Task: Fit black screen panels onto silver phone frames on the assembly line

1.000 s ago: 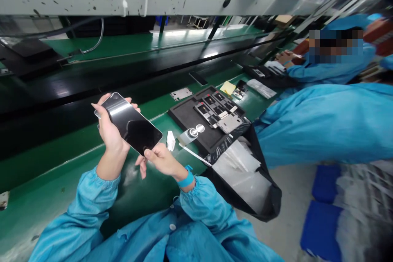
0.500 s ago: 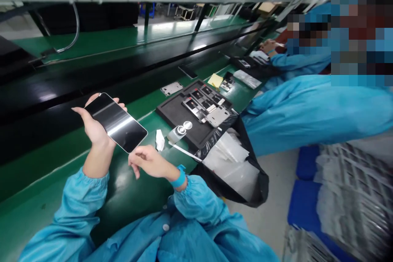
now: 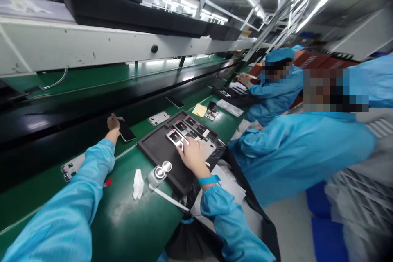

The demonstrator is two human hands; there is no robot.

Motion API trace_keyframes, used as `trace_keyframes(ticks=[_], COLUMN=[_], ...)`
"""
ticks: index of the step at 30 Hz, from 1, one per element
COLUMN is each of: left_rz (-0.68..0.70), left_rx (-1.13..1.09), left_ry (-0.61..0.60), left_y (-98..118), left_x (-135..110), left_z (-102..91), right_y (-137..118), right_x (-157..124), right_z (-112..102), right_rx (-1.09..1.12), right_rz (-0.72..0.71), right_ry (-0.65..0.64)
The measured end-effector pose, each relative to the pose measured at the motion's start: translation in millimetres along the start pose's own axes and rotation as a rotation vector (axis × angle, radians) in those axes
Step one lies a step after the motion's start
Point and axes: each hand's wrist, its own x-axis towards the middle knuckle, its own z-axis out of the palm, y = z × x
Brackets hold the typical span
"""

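With my left arm stretched far forward, my left hand (image 3: 113, 124) is closed at the near-left end of a black-screened smartphone (image 3: 126, 130) at the edge of the dark belt. Its fingertips are partly hidden. My right hand (image 3: 194, 154) reaches over a black foam tray (image 3: 153, 147) and pinches the edge of a phone mid-frame (image 3: 175, 137) with a white rim. Other phone frames (image 3: 192, 123) lie in rows in the same tray. A small dispenser bottle (image 3: 157, 176) with a flipped-up round lid stands beside the tray's near corner.
A white crumpled wipe (image 3: 138, 184) lies on the green bench. Pale phone frames (image 3: 159, 118) rest beside the tray and under my left sleeve. Yellow paper (image 3: 199, 110) lies beyond. A black bag with plastic sleeves hangs at the bench edge. Co-workers (image 3: 307, 151) in blue sit right.
My left hand has carried the smartphone forward, from in front of me to the belt edge. My right hand has moved right onto the tray's phone frames. The view has tilted up.
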Motion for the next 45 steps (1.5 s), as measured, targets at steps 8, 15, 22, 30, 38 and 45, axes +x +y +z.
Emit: trace_keyframes(ticks=[8,15,22,30,38,45], left_rz=[0.180,0.422,0.529,0.487,0.763,0.872], left_rx=[0.775,0.884,0.935,1.178,1.326,1.317], left_ry=[-0.082,-0.554,-0.647,-0.427,-0.469,-0.675], left_y=[-20.3,-47.7,-44.6,21.5,14.5,14.5], left_x=[10.6,-26.5,-15.4,-73.5,-257.3,-291.0], left_z=[37.7,105.0,118.0,-66.3,-231.9,-284.3], right_y=[-10.2,-20.4,-33.9,-30.2,-33.8,-51.8], right_x=[11.3,12.4,24.4,55.5,48.6,2.1], right_z=[42.5,42.9,22.7,13.9,4.0,-65.8], right_rx=[-0.125,-0.036,-0.050,0.015,0.163,0.629], right_rz=[-0.070,0.014,0.162,0.339,0.306,0.130], right_ry=[-0.115,-0.082,-0.188,-0.279,-0.096,0.251])
